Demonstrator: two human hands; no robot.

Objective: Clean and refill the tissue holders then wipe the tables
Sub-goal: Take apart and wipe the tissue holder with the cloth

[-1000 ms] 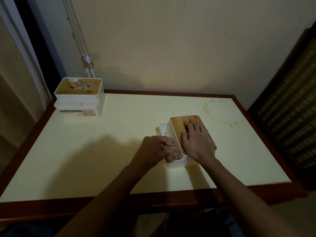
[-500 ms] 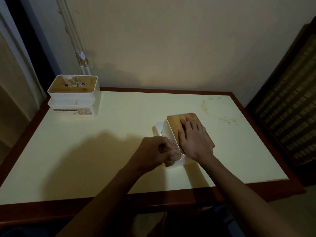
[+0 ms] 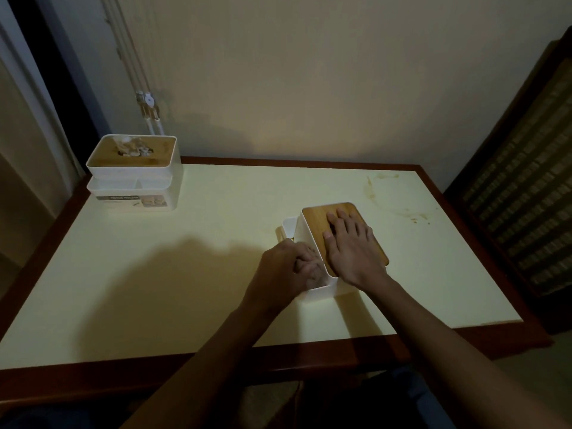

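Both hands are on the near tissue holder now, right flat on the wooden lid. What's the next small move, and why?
Probably keep the right hand pressing the wooden lid flat while the left hand, curled at the near tissue holder's side compartment, finishes there. What its fingers hold is hidden. The brown stains on the table can wait for wiping.

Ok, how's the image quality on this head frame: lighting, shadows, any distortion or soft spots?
Head view: dim, warm light, brightest on the wall behind the table; the arms throw a broad shadow left of the left hand; the foreground under the table edge is nearly black; the wide lens bends the table's edges; the right hand on the wooden lid reads clearly, while the label on the far tissue holder is too soft to read.
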